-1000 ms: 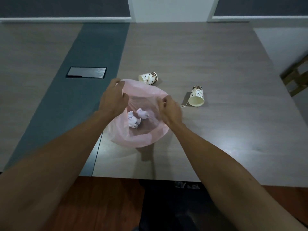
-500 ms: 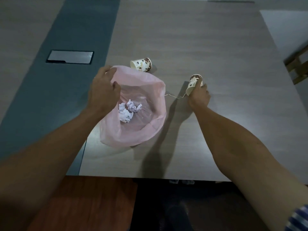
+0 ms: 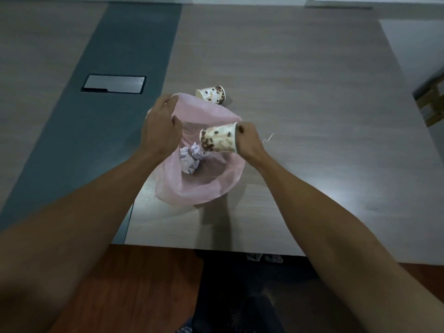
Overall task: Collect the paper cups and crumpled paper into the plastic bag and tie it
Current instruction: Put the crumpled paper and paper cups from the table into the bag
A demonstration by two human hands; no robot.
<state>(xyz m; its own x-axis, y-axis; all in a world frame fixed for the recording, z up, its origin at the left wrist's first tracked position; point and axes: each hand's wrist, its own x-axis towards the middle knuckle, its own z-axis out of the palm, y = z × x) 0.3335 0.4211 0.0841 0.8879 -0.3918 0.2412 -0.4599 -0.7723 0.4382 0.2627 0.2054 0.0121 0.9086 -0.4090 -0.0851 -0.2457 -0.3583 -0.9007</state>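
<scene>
Fig.: R hand (image 3: 248,140) grips paper cup (image 3: 219,140) by its rim end, held sideways over the open plastic bag (image 3: 211,186); L hand (image 3: 161,131) pinches bag rim. Crumpled paper (image 3: 191,158) already inside. Left: 2nd cup (image 3: 212,93) lying on bench (image 3: 312,92) just beyond bag; tying.

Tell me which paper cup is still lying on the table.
The far cup, on its side just beyond the pink bag. The other cup is held over the bag by the right hand.
</scene>
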